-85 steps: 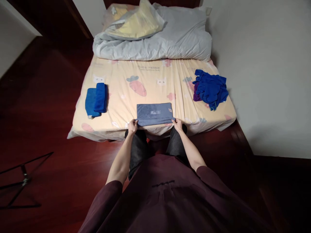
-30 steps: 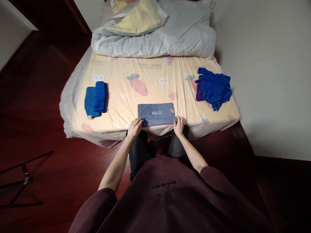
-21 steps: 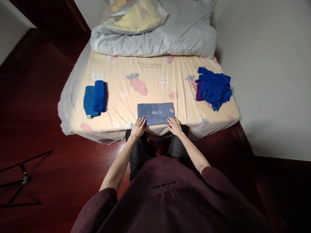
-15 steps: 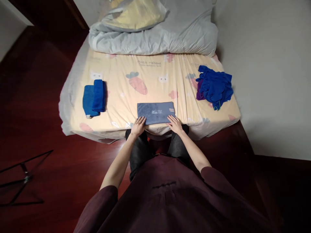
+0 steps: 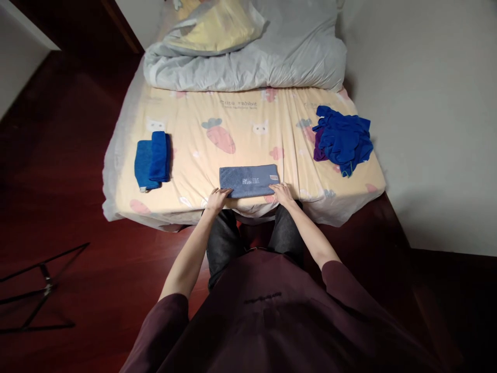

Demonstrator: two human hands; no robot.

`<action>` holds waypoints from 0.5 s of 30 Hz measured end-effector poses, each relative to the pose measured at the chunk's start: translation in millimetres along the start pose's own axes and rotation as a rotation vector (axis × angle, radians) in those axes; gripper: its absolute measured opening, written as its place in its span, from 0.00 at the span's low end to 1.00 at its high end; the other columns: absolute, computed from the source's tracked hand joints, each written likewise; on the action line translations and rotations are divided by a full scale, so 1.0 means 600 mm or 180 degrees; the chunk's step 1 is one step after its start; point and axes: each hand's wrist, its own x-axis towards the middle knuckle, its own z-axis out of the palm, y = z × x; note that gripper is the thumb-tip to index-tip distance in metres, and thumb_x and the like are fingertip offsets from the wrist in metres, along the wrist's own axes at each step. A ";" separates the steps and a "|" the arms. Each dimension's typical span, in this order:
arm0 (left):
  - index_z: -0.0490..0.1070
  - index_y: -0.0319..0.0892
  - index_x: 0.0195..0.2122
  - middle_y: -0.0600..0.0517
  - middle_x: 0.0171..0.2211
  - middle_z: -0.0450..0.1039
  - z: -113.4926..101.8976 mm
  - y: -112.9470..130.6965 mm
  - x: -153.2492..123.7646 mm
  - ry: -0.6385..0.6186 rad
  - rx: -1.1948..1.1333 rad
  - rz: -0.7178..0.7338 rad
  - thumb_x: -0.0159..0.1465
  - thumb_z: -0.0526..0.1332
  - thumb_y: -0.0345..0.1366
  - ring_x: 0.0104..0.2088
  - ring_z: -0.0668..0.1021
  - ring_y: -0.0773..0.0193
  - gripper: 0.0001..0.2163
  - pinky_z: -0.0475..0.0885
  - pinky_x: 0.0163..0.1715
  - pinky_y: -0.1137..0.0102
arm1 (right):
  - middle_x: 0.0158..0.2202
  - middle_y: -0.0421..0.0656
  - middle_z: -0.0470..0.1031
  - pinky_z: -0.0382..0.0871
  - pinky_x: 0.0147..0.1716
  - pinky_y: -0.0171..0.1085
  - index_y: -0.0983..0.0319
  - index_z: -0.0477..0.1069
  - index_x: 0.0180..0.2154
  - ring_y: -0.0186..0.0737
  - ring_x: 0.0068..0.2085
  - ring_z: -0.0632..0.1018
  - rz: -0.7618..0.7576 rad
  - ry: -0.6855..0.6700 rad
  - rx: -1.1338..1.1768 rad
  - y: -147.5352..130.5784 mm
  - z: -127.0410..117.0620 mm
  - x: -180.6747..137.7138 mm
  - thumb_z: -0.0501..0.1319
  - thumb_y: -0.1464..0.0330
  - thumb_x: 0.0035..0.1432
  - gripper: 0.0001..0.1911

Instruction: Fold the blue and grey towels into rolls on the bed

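Observation:
A folded grey-blue towel (image 5: 248, 178) with white lettering and a small pale label lies near the front edge of the bed. My left hand (image 5: 219, 198) is closed at its near left corner, the fingertips over the edge. At the near right corner my right hand (image 5: 283, 194) grips in the same way, below the label. Both thumbs are mostly hidden. Off to the left lie a folded teal-blue towel (image 5: 143, 163) and a narrower folded blue towel (image 5: 159, 155) that partly overlaps it. A crumpled pile of blue cloths (image 5: 345, 137) lies to the right.
The bed has a yellow carrot-print sheet (image 5: 186, 134). A rolled-back grey quilt (image 5: 248, 70) crosses its far part, with a yellow pillow (image 5: 221, 28) on top. A purple cloth (image 5: 319, 147) shows beside the blue pile. Black stand legs (image 5: 46, 285) are on the floor at left.
My fingers have gone from lying flat on the towel to curling round its near corners. The towel's near edge has shifted slightly. The view has tilted a little.

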 end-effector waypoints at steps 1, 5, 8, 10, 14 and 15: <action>0.77 0.47 0.62 0.44 0.62 0.76 -0.001 -0.003 -0.004 -0.0012 -0.0072 -0.0037 0.61 0.56 0.22 0.63 0.77 0.50 0.29 0.63 0.71 0.54 | 0.60 0.50 0.80 0.59 0.70 0.57 0.57 0.78 0.61 0.55 0.61 0.79 -0.0009 -0.0012 0.0025 0.003 -0.002 -0.003 0.61 0.80 0.60 0.30; 0.78 0.45 0.60 0.46 0.61 0.78 0.001 -0.021 -0.021 0.0051 -0.0584 -0.0357 0.56 0.58 0.22 0.62 0.78 0.50 0.31 0.70 0.66 0.60 | 0.56 0.46 0.83 0.67 0.65 0.52 0.56 0.82 0.56 0.52 0.59 0.80 0.0165 0.0184 0.0328 0.017 -0.003 -0.021 0.62 0.80 0.55 0.29; 0.80 0.43 0.57 0.46 0.56 0.81 0.004 -0.030 -0.024 0.0354 -0.1219 -0.0706 0.56 0.59 0.26 0.58 0.81 0.51 0.26 0.73 0.62 0.61 | 0.55 0.46 0.83 0.73 0.61 0.49 0.57 0.83 0.54 0.50 0.56 0.82 0.0538 0.0590 0.0885 0.024 0.003 -0.026 0.62 0.77 0.54 0.27; 0.79 0.40 0.56 0.45 0.55 0.81 0.009 -0.032 -0.021 0.0537 -0.1524 -0.0866 0.59 0.60 0.31 0.54 0.82 0.53 0.23 0.77 0.58 0.62 | 0.54 0.47 0.84 0.74 0.60 0.48 0.59 0.83 0.52 0.50 0.55 0.82 0.0664 0.0770 0.1301 0.025 0.010 -0.022 0.63 0.75 0.54 0.24; 0.77 0.37 0.54 0.43 0.51 0.82 0.025 -0.031 -0.011 0.0659 -0.1694 -0.0999 0.61 0.62 0.40 0.49 0.83 0.56 0.21 0.80 0.50 0.65 | 0.50 0.48 0.85 0.74 0.59 0.49 0.62 0.83 0.47 0.51 0.53 0.83 0.0793 0.1064 0.1884 0.020 0.025 -0.010 0.65 0.71 0.52 0.19; 0.77 0.37 0.53 0.43 0.50 0.82 0.029 -0.031 -0.008 0.0681 -0.1719 -0.1021 0.61 0.62 0.41 0.48 0.83 0.56 0.21 0.80 0.50 0.66 | 0.49 0.49 0.85 0.74 0.58 0.49 0.62 0.82 0.46 0.51 0.52 0.83 0.0842 0.1147 0.1973 0.018 0.028 -0.009 0.66 0.70 0.51 0.18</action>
